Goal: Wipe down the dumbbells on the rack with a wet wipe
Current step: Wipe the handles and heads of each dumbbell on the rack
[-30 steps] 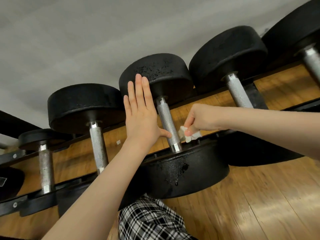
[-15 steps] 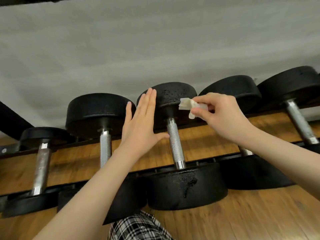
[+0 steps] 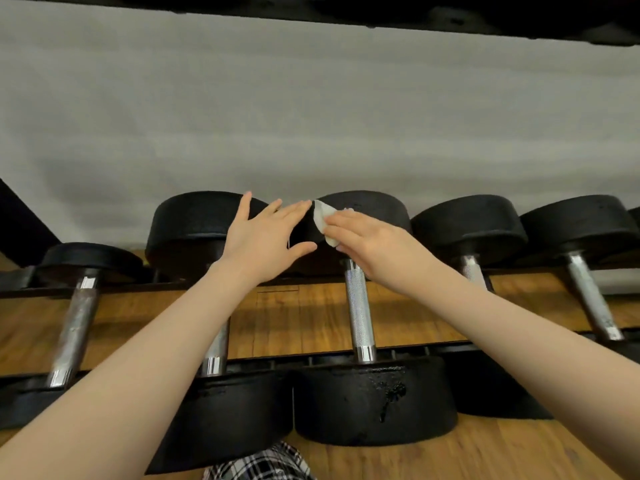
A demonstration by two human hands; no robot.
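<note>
The right hand [image 3: 372,242] presses a white wet wipe [image 3: 323,221] against the far head of the middle dumbbell [image 3: 360,306], its fingers laid fairly straight over the cloth, with the wipe sticking out past the fingertips. The left hand [image 3: 265,239] is spread wide just left of that head, holding nothing; whether its fingertips touch the head I cannot tell. The dumbbell lies on the black rack [image 3: 446,348] in a row with four others. Its near head shows a wet, shiny patch. Beneath the rack is a wooden floor [image 3: 485,455].
</note>
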